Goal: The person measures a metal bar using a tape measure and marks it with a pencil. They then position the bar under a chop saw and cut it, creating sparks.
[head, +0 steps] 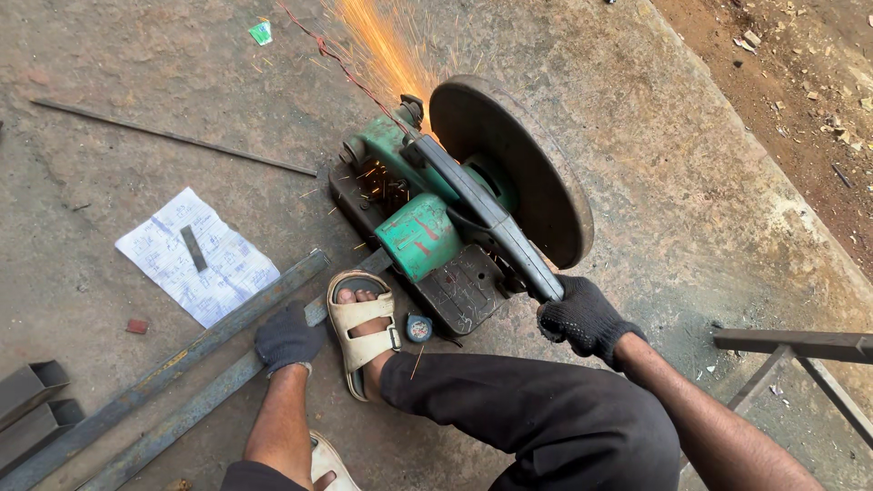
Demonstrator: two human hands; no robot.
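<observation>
A green chop saw (427, 227) with a dark round blade guard (518, 164) sits on the concrete and throws orange sparks (377, 45) away from me. My right hand (582, 318), in a black glove, grips the saw's long dark handle (491, 223). My left hand (289, 338), also gloved, presses down on a long metal bar (195, 405) that runs under the saw. My sandalled foot (364, 327) rests on the same bar beside the saw's base. A second bar (164, 368) lies parallel, just to the left.
A written paper sheet (195, 259) weighted by a small metal piece lies to the left. A thin rod (173, 136) lies farther off. Square tube offcuts (32, 405) sit bottom left. A metal frame (800, 355) stands at right. A small tape measure (418, 327) lies by the saw.
</observation>
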